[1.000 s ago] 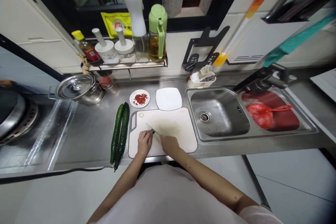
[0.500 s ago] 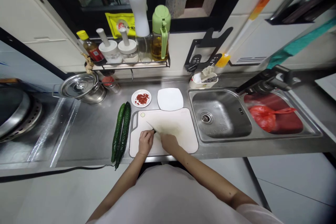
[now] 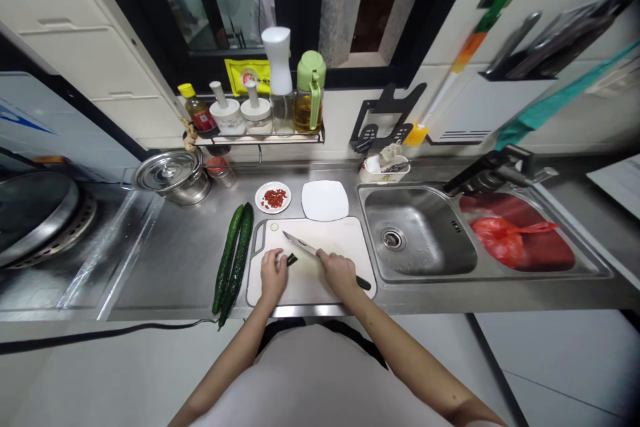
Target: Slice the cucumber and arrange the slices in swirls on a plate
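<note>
Here the right hand (image 3: pixel 340 271) grips the knife (image 3: pixel 300 245), tip pointing far-left.

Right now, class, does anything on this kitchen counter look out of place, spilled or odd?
Nothing looks spilled or broken. Two cucumbers lie on the bare counter, left of the cutting board, near tips at the counter's front edge. A red bag sits in the right sink basin.
</note>
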A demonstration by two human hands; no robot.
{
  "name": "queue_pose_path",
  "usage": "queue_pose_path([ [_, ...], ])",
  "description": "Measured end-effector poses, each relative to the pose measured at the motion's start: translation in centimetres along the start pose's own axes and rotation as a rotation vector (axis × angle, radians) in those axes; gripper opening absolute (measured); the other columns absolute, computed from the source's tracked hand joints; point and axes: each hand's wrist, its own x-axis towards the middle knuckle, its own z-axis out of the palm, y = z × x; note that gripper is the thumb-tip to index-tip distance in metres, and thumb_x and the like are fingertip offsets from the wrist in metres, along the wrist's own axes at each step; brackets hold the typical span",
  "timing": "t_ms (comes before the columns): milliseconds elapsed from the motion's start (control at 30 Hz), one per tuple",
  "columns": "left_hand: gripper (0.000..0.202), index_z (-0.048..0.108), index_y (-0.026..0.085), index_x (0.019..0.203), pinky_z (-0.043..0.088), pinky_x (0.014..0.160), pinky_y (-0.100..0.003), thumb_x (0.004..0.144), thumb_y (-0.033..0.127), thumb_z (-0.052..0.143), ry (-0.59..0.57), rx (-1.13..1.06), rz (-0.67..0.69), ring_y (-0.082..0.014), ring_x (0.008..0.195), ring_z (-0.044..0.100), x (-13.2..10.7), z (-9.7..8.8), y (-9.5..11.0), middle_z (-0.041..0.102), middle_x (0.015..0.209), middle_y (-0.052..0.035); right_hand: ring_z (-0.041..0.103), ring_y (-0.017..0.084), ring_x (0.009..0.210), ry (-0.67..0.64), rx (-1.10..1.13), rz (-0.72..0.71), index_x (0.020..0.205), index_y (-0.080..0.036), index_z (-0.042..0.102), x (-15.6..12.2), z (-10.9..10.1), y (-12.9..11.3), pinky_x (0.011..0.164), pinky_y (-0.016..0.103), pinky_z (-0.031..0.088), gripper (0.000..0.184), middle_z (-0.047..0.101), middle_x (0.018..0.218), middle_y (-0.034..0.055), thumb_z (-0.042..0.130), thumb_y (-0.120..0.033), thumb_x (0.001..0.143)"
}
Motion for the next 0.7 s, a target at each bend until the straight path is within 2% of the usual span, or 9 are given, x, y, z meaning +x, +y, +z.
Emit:
queue_pose_path([
  [100,0.027,0.062,0.019,0.108,0.05,0.072,-0.03,0.093,0.034,0.045,0.105,-0.094,-0.174,-0.0177,0.086,0.061,1.5,-1.0,0.2,0.066,0.101,-0.0092,0.058,0.022,0.092,0.138,-0.026,0.018,0.138,-0.026,0.046,-0.4,-0.3,1.4,0.077,0.032,0.035,0.048,0.064,0.1,0.0112,0.037,-0.013,0.093],
  [200,0.033,0.062,0.018,0.112,0.049,0.083,-0.033,0.093,0.038,0.045,0.08,-0.133,-0.229,-0.0191,0.095,0.061,3.8,-2.2,1.2,0.066,0.107,-0.0097,0.052,0.022,0.088,0.324,-0.064,0.017,0.138,-0.025,0.049,-0.8,-0.1,2.4,0.077,0.034,0.03,0.048,0.062,0.095,0.0109,0.041,-0.014,0.092],
  [267,0.034,0.064,0.018,0.113,0.048,0.089,-0.034,0.091,0.039,0.047,0.017,-0.121,-0.153,-0.0205,0.102,0.06,5.2,-2.9,2.3,0.065,0.111,-0.0099,0.048,0.02,0.083,0.436,-0.089,0.003,0.136,-0.025,0.052,-0.8,0.0,2.8,0.075,0.034,0.028,0.048,0.061,0.09,0.0093,0.044,-0.013,0.091],
  [333,0.033,0.065,0.021,0.114,0.047,0.092,-0.036,0.09,0.038,0.05,-0.107,-0.063,-0.035,-0.0214,0.106,0.058,6.2,-3.3,3.6,0.064,0.112,-0.0086,0.045,0.02,0.079,0.511,-0.106,-0.022,0.134,-0.025,0.054,-0.8,0.1,3.0,0.073,0.034,0.025,0.048,0.059,0.086,0.0079,0.046,-0.011,0.089],
  [467,0.029,0.068,0.025,0.112,0.044,0.097,-0.039,0.088,0.036,0.055,-0.321,0.096,0.168,-0.0224,0.108,0.056,7.1,-3.2,5.7,0.064,0.112,-0.0064,0.042,0.019,0.077,0.563,-0.125,-0.068,0.133,-0.025,0.055,-0.9,-0.1,2.8,0.072,0.034,0.024,0.047,0.057,0.083,0.0073,0.047,-0.011,0.089],
  [567,0.029,0.069,0.025,0.112,0.044,0.096,-0.039,0.089,0.036,0.055,-0.421,0.153,0.232,-0.022,0.105,0.056,7.1,-2.8,6.6,0.064,0.109,-0.0059,0.042,0.019,0.078,0.555,-0.134,-0.098,0.133,-0.026,0.055,-1.1,-0.3,2.5,0.072,0.034,0.024,0.047,0.057,0.084,0.0073,0.047,-0.012,0.089],
  [700,0.023,0.071,0.024,0.103,0.044,0.093,-0.038,0.088,0.034,0.056,-0.463,0.162,0.223,-0.0215,0.102,0.057,6.5,-2.4,7.3,0.065,0.103,-0.0055,0.043,0.02,0.079,0.522,-0.138,-0.119,0.134,-0.027,0.054,-1.5,-0.1,2.2,0.073,0.034,0.024,0.048,0.057,0.084,0.007,0.05,-0.014,0.088],
])
